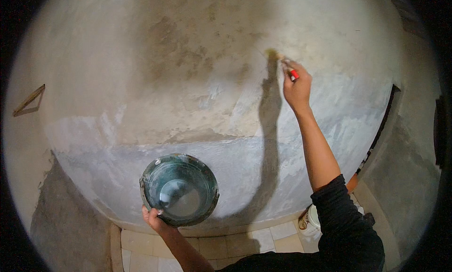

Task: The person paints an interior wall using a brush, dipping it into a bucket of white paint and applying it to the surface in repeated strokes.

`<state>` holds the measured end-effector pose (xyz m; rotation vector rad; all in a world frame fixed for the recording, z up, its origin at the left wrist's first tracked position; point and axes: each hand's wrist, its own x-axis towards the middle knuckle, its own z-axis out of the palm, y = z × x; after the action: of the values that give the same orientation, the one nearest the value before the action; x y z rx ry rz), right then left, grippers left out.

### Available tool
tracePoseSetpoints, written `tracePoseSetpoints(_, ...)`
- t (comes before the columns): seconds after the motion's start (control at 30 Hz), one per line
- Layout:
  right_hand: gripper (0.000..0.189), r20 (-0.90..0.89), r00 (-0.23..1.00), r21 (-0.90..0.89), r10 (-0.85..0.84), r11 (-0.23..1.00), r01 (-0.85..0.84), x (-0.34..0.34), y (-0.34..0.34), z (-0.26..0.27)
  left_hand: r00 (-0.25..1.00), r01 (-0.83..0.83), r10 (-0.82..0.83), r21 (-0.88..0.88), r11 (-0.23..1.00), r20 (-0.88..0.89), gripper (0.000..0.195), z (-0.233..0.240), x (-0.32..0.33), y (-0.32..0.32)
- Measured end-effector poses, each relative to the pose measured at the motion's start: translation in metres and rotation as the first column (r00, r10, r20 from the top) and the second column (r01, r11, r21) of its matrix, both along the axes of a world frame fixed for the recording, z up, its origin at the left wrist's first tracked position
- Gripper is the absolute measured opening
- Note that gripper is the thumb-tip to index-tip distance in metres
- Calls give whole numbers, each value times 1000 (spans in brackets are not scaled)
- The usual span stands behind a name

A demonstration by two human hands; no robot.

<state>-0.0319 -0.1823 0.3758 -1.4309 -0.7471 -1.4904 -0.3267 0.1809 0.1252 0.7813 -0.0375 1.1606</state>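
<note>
My right hand grips a paintbrush with a red handle end showing past the fingers. Its bristles, slightly blurred, are at the wall, which is patchy beige above and whitish grey lower down. My left hand holds a dark green plastic bucket by its lower left rim, in front of the lower wall. The bucket tilts so that its inside shows, with a cloudy greyish liquid at the bottom. Its rim bears paint smears.
A white paint pail stands on the tiled floor at lower right, partly behind my sleeve. A wooden piece sticks out of the left side wall. A dark vertical gap runs along the right corner. My arm's shadow falls on the wall.
</note>
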Motion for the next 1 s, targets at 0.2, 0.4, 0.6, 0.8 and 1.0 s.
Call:
tracePoseSetpoints(0.2,44,-154,923,-415,-354,870,265,23,32,-133,999,-39,39,-41,998,12,43,-10,11,10)
tracePoseSetpoints(0.4,30,-160,981,-758,113,622,-196,-41,55,-190,999,-27,26,-30,999,-39,49,-27,10,28)
tracePoseSetpoints(0.6,31,-2,998,-454,68,889,-61,-63,19,-47,998,53,-54,-23,998,-31,45,7,-12,17)
tracePoseSetpoints(0.8,36,-63,974,-246,-216,950,194,-39,27,-53,996,59,-60,-27,998,-61,26,20,-23,16)
tracePoseSetpoints(1.0,32,-339,936,-745,-94,634,-206,-87,89,-198,991,30,-45,-115,993,-128,31,33,-17,3)
